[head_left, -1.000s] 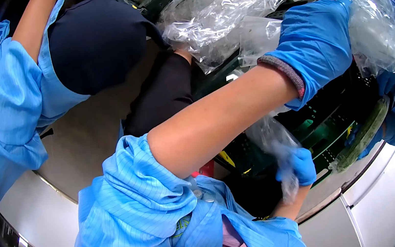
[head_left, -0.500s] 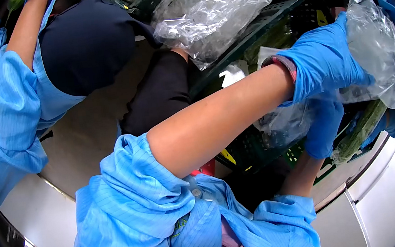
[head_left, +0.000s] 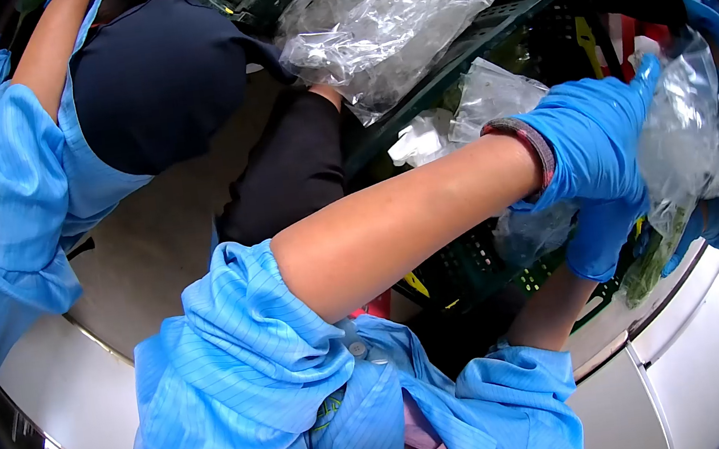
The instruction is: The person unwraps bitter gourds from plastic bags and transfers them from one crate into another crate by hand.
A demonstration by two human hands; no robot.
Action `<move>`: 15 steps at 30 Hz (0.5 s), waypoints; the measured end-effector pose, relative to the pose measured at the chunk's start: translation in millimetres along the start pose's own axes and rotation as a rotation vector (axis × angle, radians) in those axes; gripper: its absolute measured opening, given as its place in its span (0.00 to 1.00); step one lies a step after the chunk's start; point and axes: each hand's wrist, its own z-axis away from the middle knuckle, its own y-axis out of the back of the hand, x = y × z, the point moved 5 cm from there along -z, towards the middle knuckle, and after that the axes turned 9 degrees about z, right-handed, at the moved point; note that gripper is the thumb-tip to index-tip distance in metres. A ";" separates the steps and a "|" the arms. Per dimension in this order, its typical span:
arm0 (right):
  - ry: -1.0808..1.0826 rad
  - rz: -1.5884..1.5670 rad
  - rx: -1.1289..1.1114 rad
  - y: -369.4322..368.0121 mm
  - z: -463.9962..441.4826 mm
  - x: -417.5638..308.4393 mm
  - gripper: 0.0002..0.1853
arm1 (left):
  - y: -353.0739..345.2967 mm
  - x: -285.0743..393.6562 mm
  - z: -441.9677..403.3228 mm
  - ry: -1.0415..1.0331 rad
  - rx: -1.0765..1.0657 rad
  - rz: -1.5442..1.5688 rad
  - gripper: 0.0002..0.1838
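My left hand (head_left: 587, 138), in a blue glove, reaches across from the left over the dark green crate. Its fingers are closed at the edge of a clear plastic bag (head_left: 684, 126), with one finger pointing up beside a small white piece (head_left: 645, 48). Just below it, touching, is my blue-gloved right hand (head_left: 605, 235); its fingers are hidden behind the left hand and the bag. A long green vegetable (head_left: 653, 274) shows at the bag's lower end, apparently in clear film. More crumpled clear plastic (head_left: 501, 99) lies in the crate by my left wrist.
The crate (head_left: 457, 64) has a raised rim along its far left side, with a large heap of clear plastic bags (head_left: 393, 18) beyond. A co-worker in a dark cap (head_left: 162, 78) bends close on the left. Another person's blue-gloved hand (head_left: 685, 243) is at right.
The bag and vegetable have shifted slightly down, and the bag looks more gathered. My left hand has dropped a little, one finger now upward. My right hand has moved slightly right.
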 end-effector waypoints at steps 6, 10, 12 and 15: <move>-0.271 -1.072 0.037 18.9 -7.7 -72.2 0.19 | 12.5 -7.0 -18.8 -0.003 0.064 -0.069 0.18; -0.215 -0.843 -0.029 -27.2 -20.5 -47.7 0.19 | 22.6 -10.7 -26.0 -0.006 0.084 -0.107 0.18; -0.175 -0.581 -0.169 -80.2 -19.2 -27.0 0.19 | 25.9 -10.9 -25.5 -0.011 0.090 -0.130 0.18; -0.128 -0.221 -0.385 -169.0 -1.5 10.0 0.19 | 31.2 -9.9 -25.6 -0.023 0.102 -0.186 0.18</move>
